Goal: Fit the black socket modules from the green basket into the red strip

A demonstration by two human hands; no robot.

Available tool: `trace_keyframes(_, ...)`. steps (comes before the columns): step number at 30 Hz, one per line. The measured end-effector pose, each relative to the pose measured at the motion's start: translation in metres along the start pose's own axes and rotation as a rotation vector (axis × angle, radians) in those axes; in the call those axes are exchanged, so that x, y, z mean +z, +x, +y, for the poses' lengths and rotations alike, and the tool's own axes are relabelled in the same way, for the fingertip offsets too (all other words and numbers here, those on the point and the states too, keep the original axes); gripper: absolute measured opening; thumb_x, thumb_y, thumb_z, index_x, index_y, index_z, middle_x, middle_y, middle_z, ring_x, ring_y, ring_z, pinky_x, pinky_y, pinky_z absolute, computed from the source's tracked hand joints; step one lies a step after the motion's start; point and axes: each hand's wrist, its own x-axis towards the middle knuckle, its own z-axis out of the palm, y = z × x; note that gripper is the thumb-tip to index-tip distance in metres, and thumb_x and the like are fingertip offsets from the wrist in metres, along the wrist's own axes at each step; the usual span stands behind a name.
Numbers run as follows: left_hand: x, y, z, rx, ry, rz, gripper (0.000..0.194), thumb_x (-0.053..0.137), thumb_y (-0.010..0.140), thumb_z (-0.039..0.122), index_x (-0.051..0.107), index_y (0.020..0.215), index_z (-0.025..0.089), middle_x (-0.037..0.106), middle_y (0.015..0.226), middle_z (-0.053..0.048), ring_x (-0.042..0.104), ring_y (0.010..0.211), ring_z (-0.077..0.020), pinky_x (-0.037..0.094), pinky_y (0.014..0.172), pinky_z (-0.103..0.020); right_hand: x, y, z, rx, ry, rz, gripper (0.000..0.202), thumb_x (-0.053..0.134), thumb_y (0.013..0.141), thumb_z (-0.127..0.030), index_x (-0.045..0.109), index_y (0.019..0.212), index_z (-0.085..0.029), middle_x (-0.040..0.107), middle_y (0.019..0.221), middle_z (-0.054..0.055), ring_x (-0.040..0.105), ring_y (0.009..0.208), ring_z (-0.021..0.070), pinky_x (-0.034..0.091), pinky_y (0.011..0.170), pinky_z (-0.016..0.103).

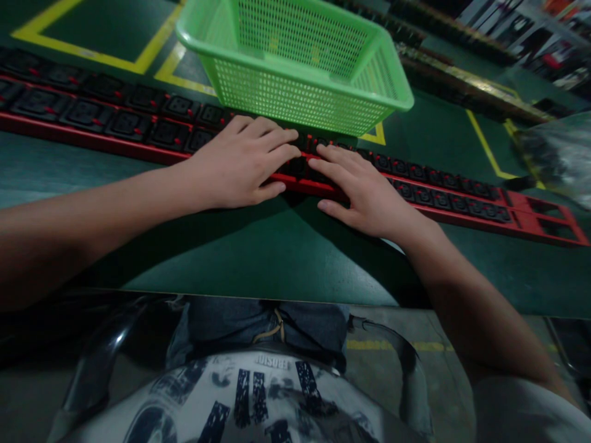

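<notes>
A long red rail point(443, 216) lies across the green bench, fitted with two rows of black power sockets point(128, 123). Over its middle, my left hand point(247, 160) rests palm down, fingers stretched onto the sockets and thumb at the near edge. Just to the right, my right hand point(357, 187) lies in the same flat way, its fingertips on the rail. A small gap separates the two hands. The sockets directly beneath my palms are hidden. Neither hand holds anything that I can see.
Right behind the rail stands a green plastic basket point(300, 92). Yellow tape point(87, 54) marks boxes on the bench point(258, 258). A clear plastic bag point(561, 154) lies at the right, and more rails point(475, 86) with parts run along the back. Chair armrests flank my lap.
</notes>
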Motion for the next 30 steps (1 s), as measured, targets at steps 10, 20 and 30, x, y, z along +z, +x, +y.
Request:
trace_keyframes(10, -0.002, 0.0003, 0.0021, -0.008, 0.011, -0.022, 0.06, 0.064, 0.093, 0.048, 0.065, 0.151, 0.035, 0.063, 0.162, -0.006, 0.052, 0.148, -0.0476, 0.042, 0.12, -0.073, 0.0005, -0.0003, 0.0013, -0.007, -0.005, 0.001, 0.075, 0.068, 0.096, -0.036, 0.051, 0.169, -0.027, 0.043, 0.179, 0.013, 0.04, 0.165, 0.0436, 0.029, 0.132, 0.076)
trace_keyframes(20, -0.0022, -0.0001, 0.0013, 0.025, 0.024, -0.012, 0.068, 0.067, 0.091, 0.041, 0.057, 0.158, 0.047, 0.063, 0.162, -0.004, 0.054, 0.15, -0.0461, 0.042, 0.122, -0.072, 0.0009, -0.0002, 0.0019, -0.006, -0.017, 0.001, 0.075, 0.066, 0.097, -0.037, 0.05, 0.17, -0.029, 0.043, 0.179, 0.011, 0.039, 0.165, 0.0433, 0.03, 0.133, 0.074)
trace_keyframes(30, -0.0057, 0.0006, 0.0029, 0.011, 0.026, -0.075, 0.061, 0.062, 0.095, 0.044, 0.06, 0.156, 0.038, 0.058, 0.168, -0.002, 0.049, 0.153, -0.0428, 0.038, 0.125, -0.07, 0.0008, -0.001, 0.0015, -0.011, -0.019, 0.001, 0.076, 0.068, 0.097, -0.035, 0.048, 0.171, -0.029, 0.042, 0.18, 0.012, 0.039, 0.165, 0.0442, 0.029, 0.132, 0.077)
